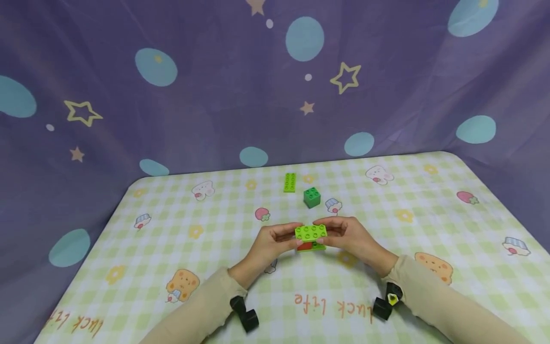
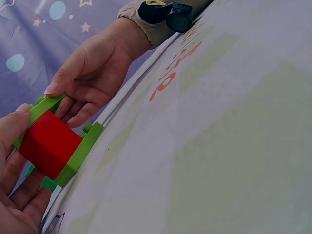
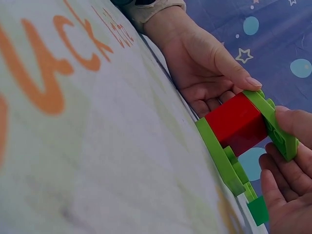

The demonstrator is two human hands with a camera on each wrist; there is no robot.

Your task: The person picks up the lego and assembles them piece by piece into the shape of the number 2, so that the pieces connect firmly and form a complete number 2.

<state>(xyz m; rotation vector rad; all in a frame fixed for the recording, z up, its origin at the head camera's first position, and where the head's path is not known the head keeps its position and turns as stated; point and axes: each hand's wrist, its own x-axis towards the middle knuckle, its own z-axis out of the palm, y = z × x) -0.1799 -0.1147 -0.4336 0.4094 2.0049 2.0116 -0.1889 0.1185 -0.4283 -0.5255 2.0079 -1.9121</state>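
A thin lime-green building block point(image 1: 310, 232) with studs lies on top of a red block point(image 2: 50, 145). Under the red block is another lime-green block point(image 3: 222, 158), flat on the table. From the left side, my left hand point(image 1: 270, 246) pinches the top lime-green block between thumb and fingers. My right hand point(image 1: 349, 235) pinches the same block at its right end, where it sticks out past the red block. In the right wrist view, a gap shows between the two lime-green blocks beside the red one. Part of the fingers behind the stack is hidden in the head view.
A dark green block point(image 1: 312, 197) stands behind the stack. Farther back lies a flat lime-green block point(image 1: 290, 182). The checked tablecloth point(image 1: 215, 286) has printed pictures and lettering. A purple curtain point(image 1: 215, 110) hangs behind the table's far edge.
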